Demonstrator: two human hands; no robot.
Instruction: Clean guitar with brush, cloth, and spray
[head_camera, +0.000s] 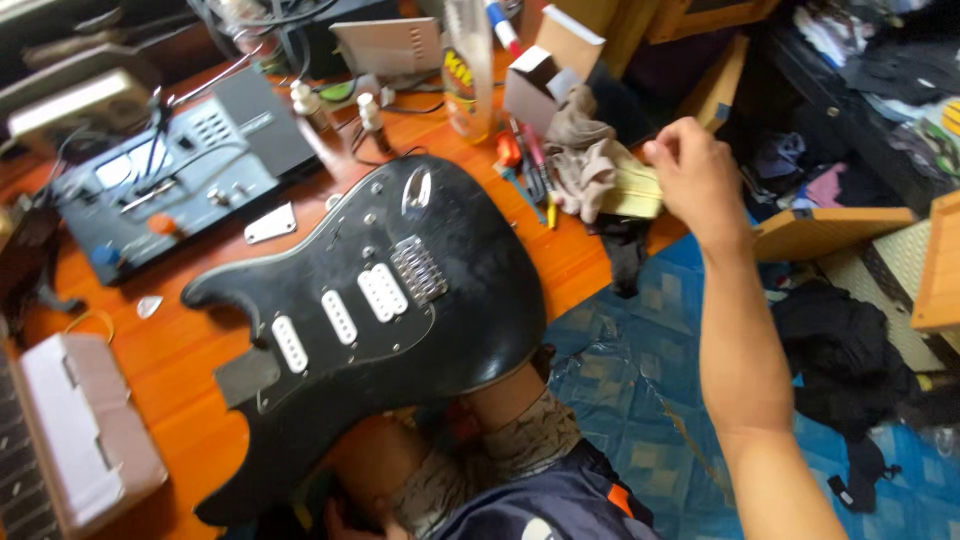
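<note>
- Guitar body (400, 300), black with a black pickguard and white pickups, is lying face up and neckless, partly on the orange wooden surface (190, 360) and partly overhanging its near edge, where it seems to be resting on the person's knee at about 6 o'clock.
- Right hand (690, 175) is reaching out to 2 o'clock of the body, fingers pinched closed on a pale yellowish folded pad or cloth (632, 192), just beside a crumpled beige rag (590, 160).
- Left hand (345, 515) is only just peeking in at the bottom edge under the body; I cannot tell whether it is open or gripping anything.
- Risk, as I judge it: with the right arm stretched away, the overhanging body is depending on the knee alone, so a shift of the leg could be tipping it off the surface.
- Small glass bottles (310, 105) and a tall clear bottle (468, 75) are standing near the body's 12 o'clock edge; a sweeping elbow or the body sliding could be knocking them over onto the finish.
- Loose tools (530, 165) are lying near the rag at 1 o'clock; dragging the pad back across them could be pulling one onto the guitar top and scratching it.
- Pick (149, 306) and a small white plate (270, 224) are lying loose at 10 o'clock, easy to brush off.
</note>
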